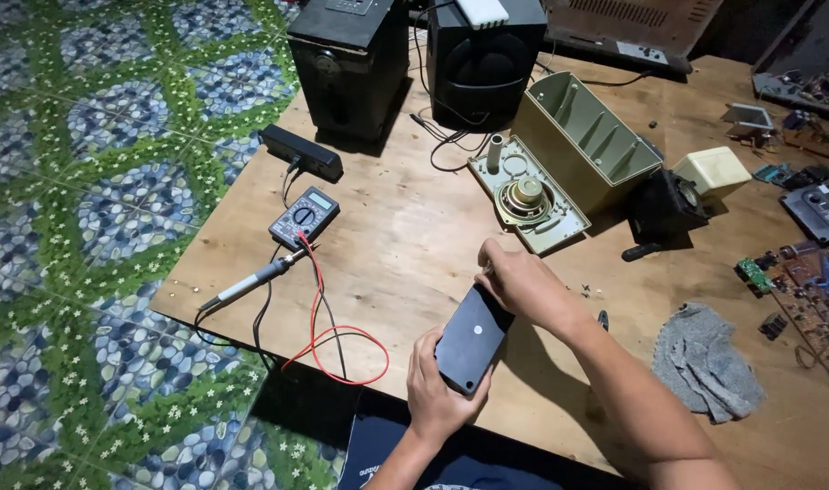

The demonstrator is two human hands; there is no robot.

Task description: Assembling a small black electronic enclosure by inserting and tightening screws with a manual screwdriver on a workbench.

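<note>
- Black box (471, 339): held over the near edge of the wooden table (405, 236); left hand (437, 390) grasps its lower end, right hand (523, 283) grips its top.
- Risk: a loosened grip could drop it off the edge.
- Open green casing (585, 136): appears empty; its panel (527, 203) carries a speaker cone.

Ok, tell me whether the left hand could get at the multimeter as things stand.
Probably yes. The left hand grips the black box, but bare table lies between it and the multimeter; only the red lead crosses there.
</note>
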